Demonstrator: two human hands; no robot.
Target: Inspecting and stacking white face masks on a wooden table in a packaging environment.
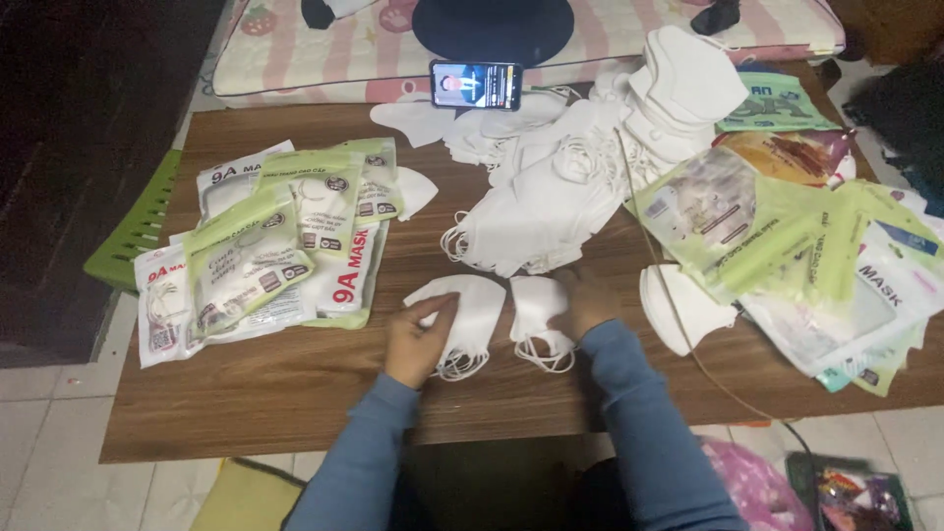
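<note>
phone: a smartphone (476,86) with lit screen, at the tabletop's (295,403) far edge
packets: green-and-white sealed packs (265,246) stacked left
cushion: pink striped pad (610,29) behind

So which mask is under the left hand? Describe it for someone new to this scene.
On the wooden table, look at the near edge, below the big heap of white masks. Two small mask stacks lie side by side there; it is the wider, fan-shaped left stack, under the left hand, loops trailing toward the person.
</note>
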